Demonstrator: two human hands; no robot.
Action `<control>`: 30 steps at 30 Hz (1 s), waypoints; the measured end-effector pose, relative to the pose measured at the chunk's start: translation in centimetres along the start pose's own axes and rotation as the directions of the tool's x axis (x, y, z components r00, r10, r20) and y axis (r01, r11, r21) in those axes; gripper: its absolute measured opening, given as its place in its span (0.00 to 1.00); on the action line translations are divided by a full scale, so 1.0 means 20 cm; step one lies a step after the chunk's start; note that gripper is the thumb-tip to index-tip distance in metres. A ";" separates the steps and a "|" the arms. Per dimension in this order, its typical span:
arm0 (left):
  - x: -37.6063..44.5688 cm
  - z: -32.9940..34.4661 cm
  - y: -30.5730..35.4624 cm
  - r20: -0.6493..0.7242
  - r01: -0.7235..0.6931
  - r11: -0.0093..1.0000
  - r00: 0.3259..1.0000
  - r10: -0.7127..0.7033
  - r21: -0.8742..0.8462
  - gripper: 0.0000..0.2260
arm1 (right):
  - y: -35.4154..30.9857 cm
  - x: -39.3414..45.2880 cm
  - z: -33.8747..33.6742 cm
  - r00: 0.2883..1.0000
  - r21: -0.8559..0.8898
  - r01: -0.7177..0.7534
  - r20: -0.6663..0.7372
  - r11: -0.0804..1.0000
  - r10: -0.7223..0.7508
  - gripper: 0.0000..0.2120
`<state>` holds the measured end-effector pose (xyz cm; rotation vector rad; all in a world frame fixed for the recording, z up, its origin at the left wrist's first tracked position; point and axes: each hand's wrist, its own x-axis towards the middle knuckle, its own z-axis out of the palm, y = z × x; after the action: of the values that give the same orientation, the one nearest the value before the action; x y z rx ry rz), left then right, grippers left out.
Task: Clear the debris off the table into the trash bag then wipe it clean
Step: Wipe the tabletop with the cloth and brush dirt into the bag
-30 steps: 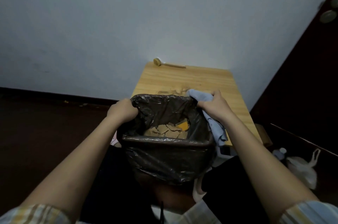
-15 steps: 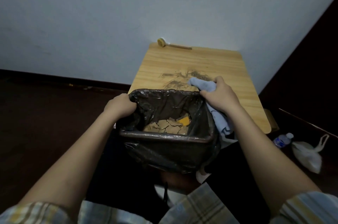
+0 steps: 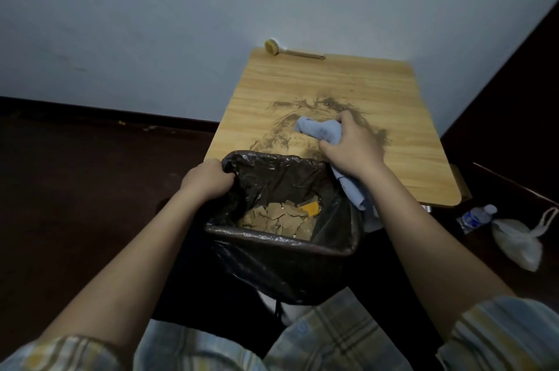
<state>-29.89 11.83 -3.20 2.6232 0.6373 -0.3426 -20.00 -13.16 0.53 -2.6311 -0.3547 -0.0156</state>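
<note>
**Cloth hand leaves the bag rim for the smear**

Since the earlier frame, the right hand has come off the bag's far corner and moved out over the table, carrying the blue cloth with it. Its fingers are curled round the bunched cloth; a loose tail hangs down past the wrist beside the bag. The left hand grips the near-left rim of the black trash bag, fingers closed over the plastic, holding the lined bin just below the table's near edge. Broken tan pieces and an orange scrap already lie inside.

What matters next is direction. The dark dirt smear spreads on the wood from just left of the cloth, round beyond the knuckles and to their right, and the bag's mouth lies toward the person from it. So the right hand is the nearer one, and a pull back toward the body would probably drag the residue over the edge into the bag. A brush lies at the far edge, against the wall, untouched.
</note>
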 end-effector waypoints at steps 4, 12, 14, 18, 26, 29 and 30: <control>0.00 0.05 -0.03 0.012 0.004 1.000 1.000 -0.004 -0.003 0.15 | -0.01 -0.01 0.06 0.999 0.031 0.043 0.017 0.999 -0.044 0.15; 0.00 0.15 -0.08 0.052 0.025 1.000 0.998 -0.026 0.012 0.14 | 0.04 -0.03 0.12 0.958 -0.015 0.213 0.200 0.977 -0.206 0.21; 0.01 0.17 -0.08 0.072 0.040 0.999 0.997 -0.040 0.000 0.13 | 0.06 -0.03 0.14 0.931 -0.013 0.254 0.274 0.967 -0.241 0.25; 0.03 0.21 -0.09 0.107 0.062 0.998 0.992 -0.060 -0.022 0.12 | 0.08 -0.05 0.18 0.937 0.000 0.228 0.271 0.974 -0.219 0.27; 0.05 0.29 -0.09 0.109 0.078 0.997 0.991 -0.079 0.018 0.16 | 0.18 -0.10 0.21 0.992 0.055 0.068 0.105 0.996 -0.074 0.26; 0.07 0.32 -0.07 0.099 0.098 0.995 0.990 -0.100 0.024 0.17 | 0.20 -0.11 0.21 0.999 0.076 0.010 0.053 0.997 -0.014 0.24; 0.07 0.33 -0.07 0.098 0.104 0.994 0.990 -0.106 0.019 0.17 | 0.21 -0.12 0.20 0.999 0.080 -0.001 0.043 0.997 -0.002 0.24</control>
<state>-30.17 10.52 -10.00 2.5722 0.7435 -0.5074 -21.38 -15.38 -5.13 -2.5551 -0.3629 0.0538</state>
